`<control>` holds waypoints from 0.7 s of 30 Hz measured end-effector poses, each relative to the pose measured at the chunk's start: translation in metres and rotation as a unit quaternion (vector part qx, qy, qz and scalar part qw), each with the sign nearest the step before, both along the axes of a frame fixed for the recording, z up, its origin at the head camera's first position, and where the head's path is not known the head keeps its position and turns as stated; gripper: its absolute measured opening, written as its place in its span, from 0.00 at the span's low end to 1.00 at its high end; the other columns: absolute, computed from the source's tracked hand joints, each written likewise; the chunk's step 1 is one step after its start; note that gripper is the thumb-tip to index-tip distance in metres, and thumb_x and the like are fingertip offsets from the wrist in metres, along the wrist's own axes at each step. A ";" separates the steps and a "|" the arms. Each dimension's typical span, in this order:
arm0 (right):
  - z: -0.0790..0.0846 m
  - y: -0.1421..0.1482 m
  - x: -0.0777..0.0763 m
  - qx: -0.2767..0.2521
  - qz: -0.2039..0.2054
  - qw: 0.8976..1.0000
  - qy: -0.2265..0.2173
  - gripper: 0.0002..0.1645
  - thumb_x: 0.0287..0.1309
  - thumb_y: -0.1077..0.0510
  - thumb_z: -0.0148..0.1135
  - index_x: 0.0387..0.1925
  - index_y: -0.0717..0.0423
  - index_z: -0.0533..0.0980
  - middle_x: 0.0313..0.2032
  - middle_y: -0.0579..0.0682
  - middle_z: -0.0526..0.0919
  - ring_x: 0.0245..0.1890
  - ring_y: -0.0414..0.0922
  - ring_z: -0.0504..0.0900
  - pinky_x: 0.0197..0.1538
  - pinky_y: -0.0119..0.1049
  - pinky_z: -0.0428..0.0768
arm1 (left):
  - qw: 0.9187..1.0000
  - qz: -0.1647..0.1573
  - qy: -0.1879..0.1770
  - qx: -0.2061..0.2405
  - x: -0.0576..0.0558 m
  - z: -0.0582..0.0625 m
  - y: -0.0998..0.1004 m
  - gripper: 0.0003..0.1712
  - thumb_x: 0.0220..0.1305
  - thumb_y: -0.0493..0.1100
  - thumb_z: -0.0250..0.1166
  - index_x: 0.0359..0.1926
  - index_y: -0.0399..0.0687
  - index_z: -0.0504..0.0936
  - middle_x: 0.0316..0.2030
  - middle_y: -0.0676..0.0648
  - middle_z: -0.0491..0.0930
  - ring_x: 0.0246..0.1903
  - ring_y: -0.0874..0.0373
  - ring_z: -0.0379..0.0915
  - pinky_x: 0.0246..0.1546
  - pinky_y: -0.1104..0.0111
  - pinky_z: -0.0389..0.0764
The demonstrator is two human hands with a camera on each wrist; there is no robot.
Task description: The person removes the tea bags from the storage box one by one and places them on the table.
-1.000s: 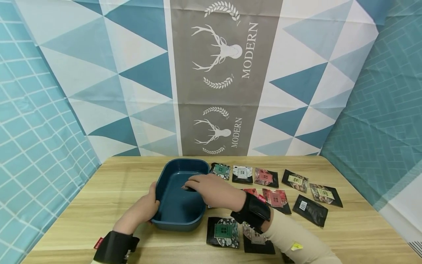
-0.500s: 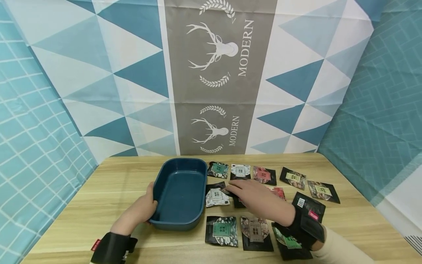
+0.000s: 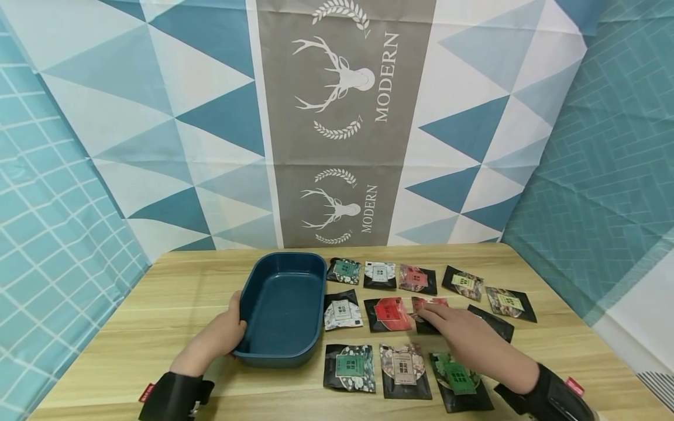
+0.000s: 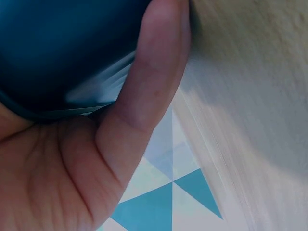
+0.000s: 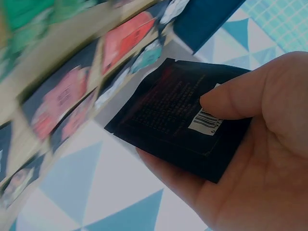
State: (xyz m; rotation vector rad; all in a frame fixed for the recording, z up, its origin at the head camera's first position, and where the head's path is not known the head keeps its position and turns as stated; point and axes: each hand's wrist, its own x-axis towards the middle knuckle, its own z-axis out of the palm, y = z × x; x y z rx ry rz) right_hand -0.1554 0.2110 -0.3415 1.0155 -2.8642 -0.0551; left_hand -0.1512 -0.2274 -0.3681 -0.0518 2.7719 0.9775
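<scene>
In the head view my left hand (image 3: 216,333) holds the left wall of a dark blue rectangular tub (image 3: 281,356). The left wrist view shows one digit (image 4: 151,67) lying along the tub's side. My right hand (image 3: 471,339) is above the right part of a spread of small flat packets. Seen from the right wrist, it pinches a black packet (image 5: 178,115) between thumb and fingers, barcode side toward the thumb. In the head view the hand covers that packet. Below the hand lie a red-and-black packet (image 3: 430,304) and a black packet (image 3: 497,324).
Packets lie in rough rows right of the tub: a white one (image 3: 343,310), a red one (image 3: 388,314), a green one (image 3: 348,365), a brown one (image 3: 404,369) and others. A patterned cloth (image 3: 337,146) hangs behind the wooden table (image 3: 174,304).
My right hand has moved right, from over the tub to above the packets at the right. My left hand stays on the tub. The head view has shifted slightly.
</scene>
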 end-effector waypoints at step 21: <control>-0.034 0.121 0.008 0.017 -0.205 0.978 0.027 0.19 0.52 0.74 0.51 0.48 0.72 0.72 0.46 0.67 0.78 0.27 0.55 0.80 0.27 0.49 0.78 | 1.000 -0.001 0.000 0.001 0.001 0.001 -0.009 0.37 0.65 0.33 0.39 0.69 0.33 0.30 0.29 0.32 0.75 0.16 0.52 0.74 0.18 0.63 0.76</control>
